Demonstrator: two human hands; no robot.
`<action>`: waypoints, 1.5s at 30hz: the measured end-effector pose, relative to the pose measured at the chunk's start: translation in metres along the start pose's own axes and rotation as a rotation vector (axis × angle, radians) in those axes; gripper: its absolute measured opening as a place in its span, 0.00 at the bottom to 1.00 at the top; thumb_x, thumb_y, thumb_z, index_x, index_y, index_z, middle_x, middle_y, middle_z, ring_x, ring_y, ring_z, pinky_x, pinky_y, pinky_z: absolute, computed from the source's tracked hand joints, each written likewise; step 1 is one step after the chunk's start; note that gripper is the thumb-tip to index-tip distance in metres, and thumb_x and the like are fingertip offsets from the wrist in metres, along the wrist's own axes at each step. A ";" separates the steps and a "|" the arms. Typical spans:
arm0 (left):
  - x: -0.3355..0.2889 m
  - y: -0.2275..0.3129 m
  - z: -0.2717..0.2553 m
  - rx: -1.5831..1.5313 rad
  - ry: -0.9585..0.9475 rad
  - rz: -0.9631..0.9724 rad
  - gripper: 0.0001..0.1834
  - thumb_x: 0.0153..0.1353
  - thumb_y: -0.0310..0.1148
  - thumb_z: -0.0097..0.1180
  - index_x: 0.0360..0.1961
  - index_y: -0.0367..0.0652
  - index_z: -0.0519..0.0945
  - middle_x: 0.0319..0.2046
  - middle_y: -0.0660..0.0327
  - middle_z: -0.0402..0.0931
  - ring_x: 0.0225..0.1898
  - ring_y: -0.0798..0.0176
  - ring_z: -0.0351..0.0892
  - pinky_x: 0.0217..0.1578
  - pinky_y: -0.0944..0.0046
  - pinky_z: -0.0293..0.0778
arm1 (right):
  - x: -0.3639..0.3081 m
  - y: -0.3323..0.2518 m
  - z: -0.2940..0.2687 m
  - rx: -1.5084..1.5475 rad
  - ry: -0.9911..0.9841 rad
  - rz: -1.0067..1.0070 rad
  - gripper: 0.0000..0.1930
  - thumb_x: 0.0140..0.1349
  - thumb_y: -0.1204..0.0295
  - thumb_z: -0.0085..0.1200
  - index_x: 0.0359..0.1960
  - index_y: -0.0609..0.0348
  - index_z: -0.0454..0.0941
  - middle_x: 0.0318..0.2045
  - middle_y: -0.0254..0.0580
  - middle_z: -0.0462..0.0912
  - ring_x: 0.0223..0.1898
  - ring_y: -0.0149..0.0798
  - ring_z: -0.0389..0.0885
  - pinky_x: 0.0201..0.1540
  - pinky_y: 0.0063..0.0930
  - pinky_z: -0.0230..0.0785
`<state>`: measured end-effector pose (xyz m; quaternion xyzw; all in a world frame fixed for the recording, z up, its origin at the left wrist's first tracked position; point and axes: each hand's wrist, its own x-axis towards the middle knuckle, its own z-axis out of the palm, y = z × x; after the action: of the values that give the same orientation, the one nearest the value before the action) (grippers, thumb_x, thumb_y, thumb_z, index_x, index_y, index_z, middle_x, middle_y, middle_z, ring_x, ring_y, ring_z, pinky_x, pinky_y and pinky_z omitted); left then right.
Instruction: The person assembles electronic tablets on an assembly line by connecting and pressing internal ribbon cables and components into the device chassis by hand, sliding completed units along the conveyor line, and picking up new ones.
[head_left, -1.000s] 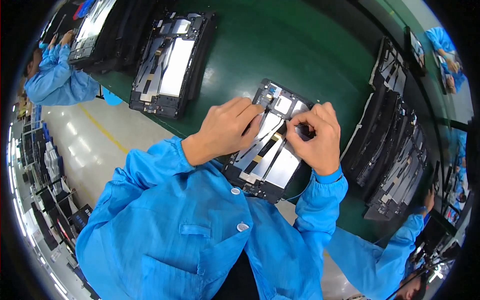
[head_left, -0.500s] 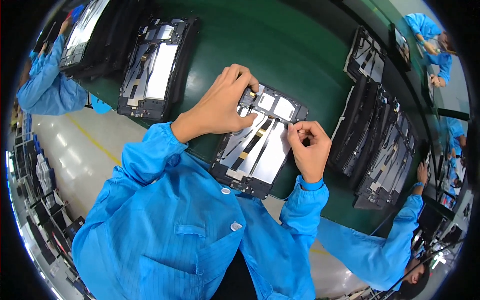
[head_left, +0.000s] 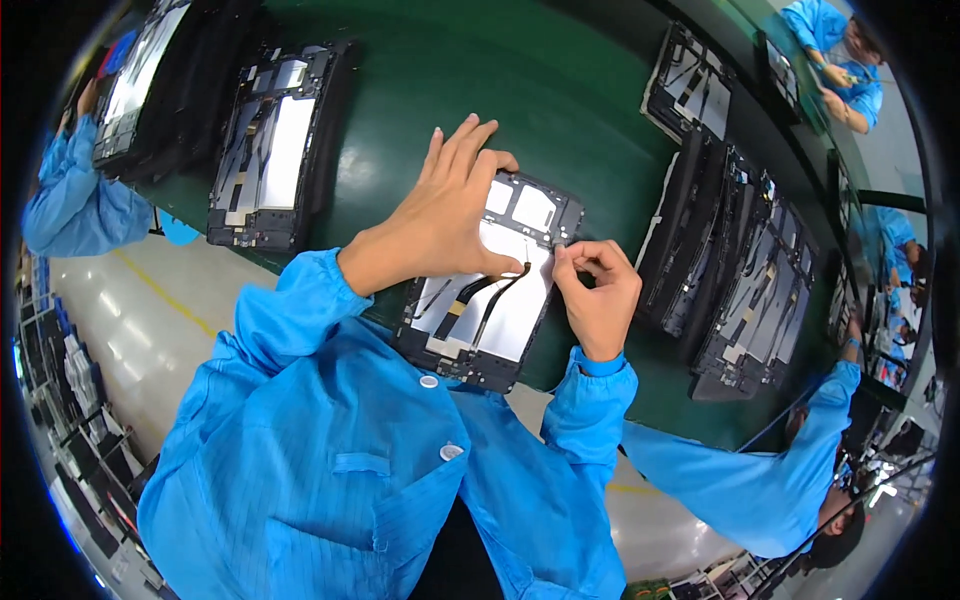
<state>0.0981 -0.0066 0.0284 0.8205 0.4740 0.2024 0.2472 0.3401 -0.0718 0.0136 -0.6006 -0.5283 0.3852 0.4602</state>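
Note:
In front of me an opened tablet (head_left: 520,325), with a silver inner plate and black edges, lies slanted at the table's near edge. My left hand (head_left: 425,225) spans its upper left part. Three of its fingers stretch out past the tablet, the index bends at the top edge, and the thumb touches the end of a bent black ribbon cable (head_left: 490,308). At the tablet's right edge my right hand (head_left: 603,300) is closed in a pinch, its other fingers curled. Whatever lies between those fingertips is too small to make out.
Another opened tablet (head_left: 285,165) lies on the green table (head_left: 400,75) to the left, beside a further stack (head_left: 140,85). Several opened tablets (head_left: 760,290) lean in a row on the right, with one (head_left: 690,80) behind. A co-worker's blue sleeve (head_left: 740,480) reaches in at the right.
My left fingers have straightened away from the tablet, and the thumb has moved down onto the cable. The ribbon cables now bend leftward at their upper ends. The whole view has shifted slightly.

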 end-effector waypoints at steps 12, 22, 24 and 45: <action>-0.019 0.020 0.001 0.008 -0.021 0.205 0.48 0.45 0.54 0.87 0.68 0.52 0.81 0.79 0.46 0.62 0.84 0.32 0.52 0.83 0.22 0.44 | -0.003 0.000 -0.002 -0.011 -0.019 0.050 0.07 0.63 0.80 0.74 0.38 0.72 0.87 0.36 0.42 0.87 0.38 0.32 0.91 0.44 0.25 0.82; -0.024 0.012 0.008 0.011 -0.014 0.293 0.30 0.55 0.48 0.79 0.61 0.63 0.90 0.69 0.52 0.75 0.74 0.38 0.68 0.81 0.22 0.51 | -0.006 -0.001 0.000 0.007 -0.006 0.060 0.07 0.62 0.81 0.74 0.38 0.72 0.87 0.37 0.43 0.88 0.39 0.32 0.91 0.45 0.26 0.82; -0.024 0.013 0.007 0.011 -0.010 0.299 0.29 0.55 0.48 0.79 0.61 0.63 0.91 0.69 0.52 0.75 0.74 0.38 0.68 0.81 0.21 0.51 | -0.006 0.000 0.000 0.012 -0.008 0.062 0.07 0.62 0.81 0.74 0.38 0.72 0.87 0.37 0.43 0.88 0.39 0.32 0.91 0.45 0.26 0.82; -0.026 0.012 0.010 0.025 -0.015 0.293 0.30 0.56 0.50 0.77 0.63 0.67 0.91 0.70 0.53 0.75 0.75 0.38 0.68 0.82 0.21 0.49 | -0.005 0.002 -0.001 -0.042 0.004 0.026 0.06 0.59 0.82 0.73 0.36 0.70 0.87 0.34 0.43 0.89 0.37 0.32 0.91 0.43 0.26 0.81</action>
<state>0.0998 -0.0364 0.0245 0.8855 0.3497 0.2241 0.2082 0.3406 -0.0768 0.0119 -0.6179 -0.5274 0.3786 0.4435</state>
